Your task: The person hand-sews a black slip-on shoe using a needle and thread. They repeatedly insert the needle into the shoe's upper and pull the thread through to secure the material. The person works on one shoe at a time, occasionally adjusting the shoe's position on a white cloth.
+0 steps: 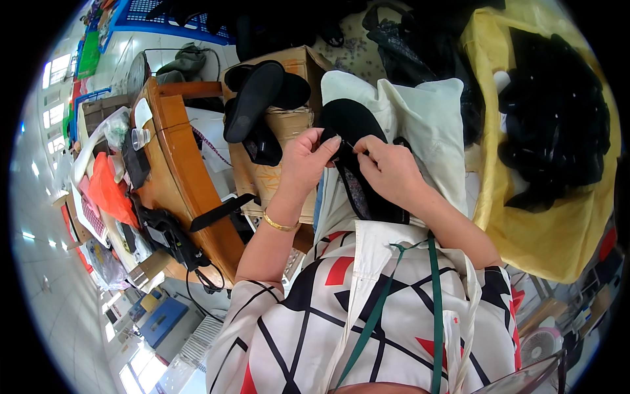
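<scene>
A black cloth shoe (354, 118) lies on white cloth over my lap, its rounded end pointing away from me and a dark patterned lining showing. At its left edge my left hand (305, 157) is closed, thumb and fingers pinching the black fabric. Opposite it, my right hand (392, 169) is closed in a pinch just over the shoe's opening. Between the two hands shows a thin, bright needle-like sliver (348, 146), at my right fingertips; it is too small to make out surely.
More black shoes (257, 98) are piled on a cardboard box (298, 62) ahead to the left. A wooden table (177, 164) stands at my left, with a black strap (223, 213) jutting from it. On the right, a yellow sack (485, 190) holds black items (551, 125).
</scene>
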The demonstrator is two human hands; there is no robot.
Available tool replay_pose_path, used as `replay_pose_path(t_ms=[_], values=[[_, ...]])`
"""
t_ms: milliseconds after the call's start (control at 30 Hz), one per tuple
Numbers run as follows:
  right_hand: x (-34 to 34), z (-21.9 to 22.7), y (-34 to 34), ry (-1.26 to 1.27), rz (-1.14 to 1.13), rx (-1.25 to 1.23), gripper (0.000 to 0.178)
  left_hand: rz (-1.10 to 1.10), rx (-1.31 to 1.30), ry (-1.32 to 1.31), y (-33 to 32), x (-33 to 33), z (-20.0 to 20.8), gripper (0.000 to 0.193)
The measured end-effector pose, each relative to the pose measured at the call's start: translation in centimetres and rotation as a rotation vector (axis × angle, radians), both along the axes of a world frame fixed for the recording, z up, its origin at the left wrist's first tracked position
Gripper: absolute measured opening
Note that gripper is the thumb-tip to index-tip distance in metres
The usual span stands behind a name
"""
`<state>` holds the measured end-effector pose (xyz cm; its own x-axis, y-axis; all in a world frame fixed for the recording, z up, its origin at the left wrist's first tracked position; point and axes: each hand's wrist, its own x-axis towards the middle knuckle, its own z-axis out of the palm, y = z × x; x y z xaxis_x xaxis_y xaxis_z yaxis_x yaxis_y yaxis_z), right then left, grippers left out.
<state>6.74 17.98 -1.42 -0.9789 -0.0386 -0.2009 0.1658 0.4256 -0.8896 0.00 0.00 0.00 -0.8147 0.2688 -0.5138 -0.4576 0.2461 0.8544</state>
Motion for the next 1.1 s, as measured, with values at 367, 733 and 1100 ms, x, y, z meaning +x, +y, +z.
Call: replay_pose_path(t_ms=[367,733,1100], values=[[0.1,-0.4,-1.0,0.120,0.059,0.257,0.012,-0.040,-0.046,-0.079,-0.3,-0.9,-0.3,0.015],[0.2,-1.4,-1.3,0.299,0.116,0.393,0.013,-0.017,0.038,-0.196,0.0,-1.5,0.8,0.009],[-1.1,0.8,1.1,0.183,0.198,0.270,0.005,-0.036,0.043,-0.207,-0.1,-1.9,0.6,0.007]])
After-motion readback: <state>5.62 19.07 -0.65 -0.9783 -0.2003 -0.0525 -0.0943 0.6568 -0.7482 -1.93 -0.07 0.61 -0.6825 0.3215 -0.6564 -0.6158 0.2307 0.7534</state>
